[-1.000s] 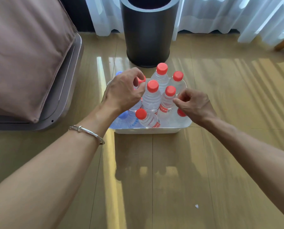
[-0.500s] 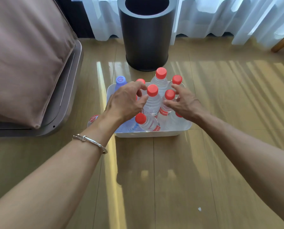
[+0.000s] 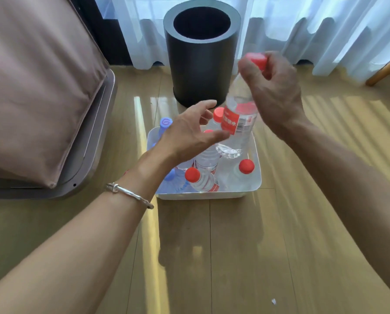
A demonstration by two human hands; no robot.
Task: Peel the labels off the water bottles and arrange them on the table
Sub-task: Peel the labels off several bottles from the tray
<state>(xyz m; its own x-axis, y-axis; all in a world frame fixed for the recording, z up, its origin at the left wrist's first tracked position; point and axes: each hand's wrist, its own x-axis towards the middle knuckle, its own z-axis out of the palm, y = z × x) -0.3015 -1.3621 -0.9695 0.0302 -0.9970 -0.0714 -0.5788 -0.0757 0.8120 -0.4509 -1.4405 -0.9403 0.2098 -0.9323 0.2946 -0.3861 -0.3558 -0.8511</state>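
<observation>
Holding labelled bottle (image 3: 239,125) by its red cap with right hand (image 3: 275,94), above white tub (image 3: 207,195).
Fingers (image 3: 249,70) curled round cap; bottle slightly tilted, red label still on. Left hand (image 3: 187,137) just beside label, fingers spread, gripping nothing; touching bottle or not, cannot tell. In tub: other red-capped bottles (image 3: 206,159), blue-capped bottle (image 3: 165,123) at left. Behind tub: black bin (image 3: 201,64).

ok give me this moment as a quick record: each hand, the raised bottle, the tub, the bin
right hand: grips the water bottle at its red cap, above the tub
left hand: open, fingers beside the bottle's label
label: red, not yet peeled
tub: white, holds other bottles
bin: black, upright, behind the tub
</observation>
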